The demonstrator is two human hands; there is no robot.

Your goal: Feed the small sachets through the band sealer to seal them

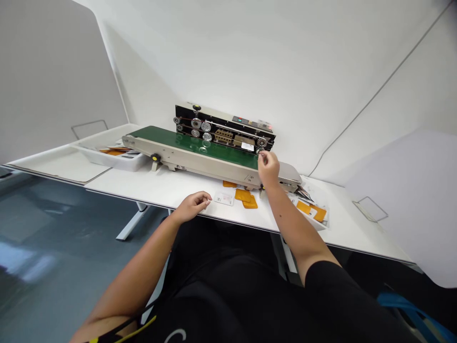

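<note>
My right hand (269,167) is raised over the right end of the green conveyor belt (228,153), fingers curled in a pinch close to a roller of the band sealing machine (224,129). Whether anything is between those fingertips, I cannot make out. Just left of them, a small white packet (247,146) stands against the sealer's front. My left hand (194,206) hovers by the table's front edge, loosely curled, with a gap between thumb and forefinger. Beside its fingertips lies a flat white packet (224,198). Several orange packets (246,196) lie right of that one.
A white tray (130,164) with orange and white packets stands at the conveyor's left end. Another tray (323,225) of packets sits at its right end. The table (157,190) backs onto a white wall, with pale panels on both sides.
</note>
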